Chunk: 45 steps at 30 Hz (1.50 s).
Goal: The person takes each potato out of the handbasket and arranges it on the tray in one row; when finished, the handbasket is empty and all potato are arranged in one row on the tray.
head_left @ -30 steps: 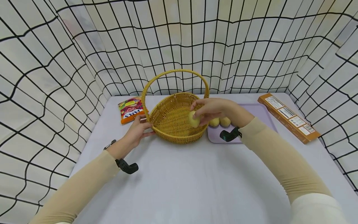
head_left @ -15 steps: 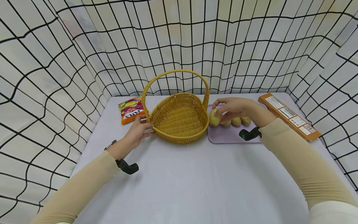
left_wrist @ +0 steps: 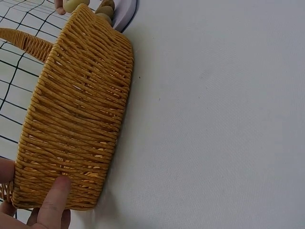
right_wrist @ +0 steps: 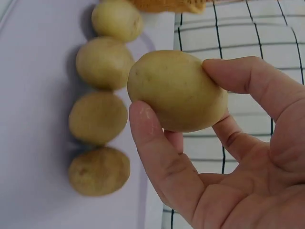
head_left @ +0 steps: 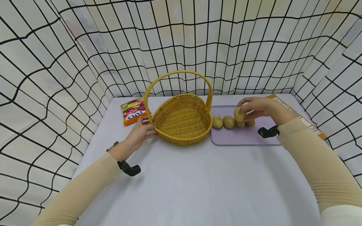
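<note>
My right hand (head_left: pixel 255 108) pinches a pale yellow potato (right_wrist: pixel 176 90) between thumb and fingers, held above the lilac tray (head_left: pixel 243 136). Several more potatoes (right_wrist: pixel 98 118) lie in a row on that tray, just below the held one. My left hand (head_left: pixel 140 131) holds the left end of a yellow wicker basket (head_left: pixel 182 141), which has a tall arched handle. In the left wrist view, one finger (left_wrist: pixel 55 200) presses against the woven outer wall; other fingertips are partly hidden around the end. No potato shows inside the basket.
An orange and red candy packet (head_left: pixel 132 111) lies behind the left hand. At the back right is a long brown box (head_left: pixel 312 127), partly covered by the right forearm. Black netting (head_left: pixel 183 47) over white cloth encloses the table (head_left: pixel 183 188).
My right hand has moved right with the potato, from over the basket to above the tray's potato row. The left hand and basket have stayed put.
</note>
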Tool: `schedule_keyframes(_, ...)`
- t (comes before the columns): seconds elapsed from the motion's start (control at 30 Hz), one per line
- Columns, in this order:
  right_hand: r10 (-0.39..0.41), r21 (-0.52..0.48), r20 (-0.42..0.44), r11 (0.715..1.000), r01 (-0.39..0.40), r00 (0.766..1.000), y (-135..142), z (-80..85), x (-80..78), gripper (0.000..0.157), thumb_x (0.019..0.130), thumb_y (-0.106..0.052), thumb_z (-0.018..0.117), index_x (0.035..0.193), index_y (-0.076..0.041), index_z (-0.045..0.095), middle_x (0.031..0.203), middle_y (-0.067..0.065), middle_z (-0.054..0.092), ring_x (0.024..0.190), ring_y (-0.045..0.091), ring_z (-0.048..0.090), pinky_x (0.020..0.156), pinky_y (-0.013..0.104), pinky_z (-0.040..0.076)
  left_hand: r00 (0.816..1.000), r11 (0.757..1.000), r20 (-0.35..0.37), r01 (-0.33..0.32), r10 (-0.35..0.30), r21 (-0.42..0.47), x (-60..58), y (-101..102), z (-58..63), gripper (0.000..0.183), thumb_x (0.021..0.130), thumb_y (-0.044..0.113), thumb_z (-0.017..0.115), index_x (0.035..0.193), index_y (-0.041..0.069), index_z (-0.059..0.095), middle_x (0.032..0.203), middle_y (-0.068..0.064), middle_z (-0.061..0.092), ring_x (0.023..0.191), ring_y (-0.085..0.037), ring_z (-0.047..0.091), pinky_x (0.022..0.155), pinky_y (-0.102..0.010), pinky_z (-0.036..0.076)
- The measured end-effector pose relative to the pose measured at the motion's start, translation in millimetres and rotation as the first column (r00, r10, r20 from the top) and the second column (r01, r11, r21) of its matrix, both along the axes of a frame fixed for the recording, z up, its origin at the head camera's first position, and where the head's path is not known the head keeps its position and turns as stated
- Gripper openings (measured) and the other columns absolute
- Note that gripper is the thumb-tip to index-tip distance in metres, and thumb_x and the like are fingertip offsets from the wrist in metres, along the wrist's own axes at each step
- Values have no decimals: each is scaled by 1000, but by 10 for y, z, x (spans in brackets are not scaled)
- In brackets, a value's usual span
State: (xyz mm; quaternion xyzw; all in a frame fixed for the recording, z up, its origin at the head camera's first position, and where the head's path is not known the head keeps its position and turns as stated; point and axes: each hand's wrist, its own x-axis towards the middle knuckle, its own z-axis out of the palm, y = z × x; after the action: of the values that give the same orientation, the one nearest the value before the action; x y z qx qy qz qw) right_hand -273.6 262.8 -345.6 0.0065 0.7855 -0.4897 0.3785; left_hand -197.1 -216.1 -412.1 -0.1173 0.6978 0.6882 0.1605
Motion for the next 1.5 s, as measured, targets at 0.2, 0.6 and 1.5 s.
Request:
schedule_keyframes(0.2,-81,19,6,997,81,997,260,-114,-44,43,99,-11,61,135,-5,39,128,16,46,105,22,58,92,31,60,1000,1000,-5,-2,2,3,7,-11,-6,66,104,5,51,159,12,16,162,-20,24,145,-38,41,110,-48,51)
schedule_keyframes(0.6,-123,113,-95,985,133,988,593,-229,-62,40,102,-12,57,134,3,39,123,16,48,106,24,54,87,31,61,1000,1000,-3,-3,3,-1,23,-15,-24,66,104,6,51,159,12,17,161,-20,25,142,-39,44,111,-48,51)
schedule_keyframes(1.5,2,408,-187,910,76,982,605,-485,-64,54,103,-27,50,142,9,39,138,34,41,115,46,52,94,50,58,1000,1000,-9,-13,13,-3,19,-22,-20,64,103,5,52,157,13,20,159,-19,28,140,-37,45,111,-50,51)
